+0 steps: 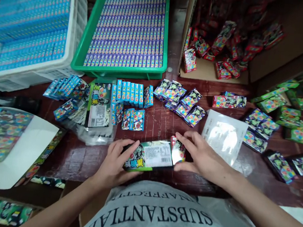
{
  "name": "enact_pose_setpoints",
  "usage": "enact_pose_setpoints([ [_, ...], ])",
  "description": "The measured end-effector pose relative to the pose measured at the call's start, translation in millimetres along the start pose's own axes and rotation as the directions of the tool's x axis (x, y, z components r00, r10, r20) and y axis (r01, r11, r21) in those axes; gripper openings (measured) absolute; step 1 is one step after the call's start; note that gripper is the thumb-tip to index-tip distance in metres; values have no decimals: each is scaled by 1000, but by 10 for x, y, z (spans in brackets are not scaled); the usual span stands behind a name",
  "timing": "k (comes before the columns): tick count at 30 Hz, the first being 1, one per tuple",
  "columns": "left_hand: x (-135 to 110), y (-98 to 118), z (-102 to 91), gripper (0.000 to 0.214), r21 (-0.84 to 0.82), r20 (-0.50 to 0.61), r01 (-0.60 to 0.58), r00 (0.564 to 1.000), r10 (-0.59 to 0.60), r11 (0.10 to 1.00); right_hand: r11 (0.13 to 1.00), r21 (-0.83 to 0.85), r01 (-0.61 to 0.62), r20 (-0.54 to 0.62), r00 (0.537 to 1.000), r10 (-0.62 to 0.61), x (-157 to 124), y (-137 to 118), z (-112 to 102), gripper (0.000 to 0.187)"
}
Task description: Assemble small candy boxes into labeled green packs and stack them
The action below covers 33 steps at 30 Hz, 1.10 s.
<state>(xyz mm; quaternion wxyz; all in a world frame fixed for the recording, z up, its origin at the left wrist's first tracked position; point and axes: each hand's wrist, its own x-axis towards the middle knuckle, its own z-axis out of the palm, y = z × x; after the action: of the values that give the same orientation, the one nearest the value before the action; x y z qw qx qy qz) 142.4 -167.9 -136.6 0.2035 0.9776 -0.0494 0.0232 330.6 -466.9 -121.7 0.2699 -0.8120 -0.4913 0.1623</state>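
Note:
My left hand (115, 162) grips the left end of a clear plastic packet (149, 156) with a green-and-black printed header and a white barcode label, lying on the dark red table near my body. My right hand (200, 154) curls round the packet's right end, where a small red candy box (178, 149) sits in its open mouth. Both hands are closed on the packet. Small blue boxes (130, 93) stand in a row just beyond, purple ones (181, 100) to their right.
A green tray (78, 60) of purple boxes and a white crate (77, 22) of blue boxes stand at the back. A cardboard box (210, 72) holds red boxes. Green boxes (287, 106) lie at right. An empty clear bag (223, 135) and a filled packet (99, 108) lie nearby.

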Motion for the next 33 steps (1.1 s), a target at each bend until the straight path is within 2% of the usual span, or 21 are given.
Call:
enact_pose_setpoints([
  [4,103,-42,-20,97,48,-32,30,999,-28,998,992,108,-58,9,998,57,-161,22,-95,86],
  [7,205,-22,3,96,27,12,-76,997,75,997,983,178,-49,42,998,42,-196,26,-103,71],
  [10,328,48,56,98,19,29,-155,988,154,988,960,266,-84,49,996,73,-214,-43,-57,78],
  [12,411,85,94,96,40,1,-138,990,138,990,930,358,-88,-7,995,96,-226,-58,-69,87],
  [14,486,76,136,91,55,-38,-97,994,99,994,924,378,-57,-133,984,116,-257,72,-192,89],
  [15,519,51,162,88,58,-59,-86,994,89,995,941,332,-68,-226,963,149,-299,213,-314,86],
  [16,548,16,191,86,62,-71,-87,993,91,994,962,245,-124,-329,922,203,-368,403,-478,83],
  [17,573,-27,222,83,70,-84,-93,992,99,993,959,142,-244,-441,852,282,-469,632,-677,79],
  [18,592,-72,255,81,83,-93,-104,989,111,991,914,53,-403,-562,744,361,-598,887,-899,78],
  [19,606,-118,287,80,99,-98,-111,988,121,989,821,-13,-571,-627,644,438,-746,1151,-1124,82],
  [20,615,-162,318,79,116,-103,-116,986,128,986,705,-72,-705,-625,583,519,-900,1410,-1336,87],
  [21,621,-203,346,79,131,-106,-122,985,136,984,614,-139,-777,-556,574,600,-1046,1648,-1522,92],
  [22,623,-239,371,80,145,-111,-131,983,147,981,592,-213,-777,-422,620,661,-1175,1850,-1674,98],
  [24,617,-293,404,81,159,-113,-146,980,165,976,611,-242,-754,-311,657,687,-1359,2110,-1872,97],
  [26,588,-304,406,81,141,-118,-141,980,158,980,652,-239,-720,-268,694,668,-1460,2138,-1948,91],
  [28,529,-255,365,81,85,-103,-113,987,122,990,680,-238,-693,-265,720,641,-1506,1943,-1914,88],
  [30,456,-146,284,81,11,-68,-72,995,73,997,744,-169,-647,-274,755,595,-1493,1573,-1753,88],
  [32,407,5,185,84,-49,-34,-44,999,43,998,859,117,-498,-284,813,509,-1393,1109,-1463,89],
  [33,400,83,139,87,-70,-28,-44,999,42,997,874,288,-391,-298,831,470,-1306,869,-1279,89],
])
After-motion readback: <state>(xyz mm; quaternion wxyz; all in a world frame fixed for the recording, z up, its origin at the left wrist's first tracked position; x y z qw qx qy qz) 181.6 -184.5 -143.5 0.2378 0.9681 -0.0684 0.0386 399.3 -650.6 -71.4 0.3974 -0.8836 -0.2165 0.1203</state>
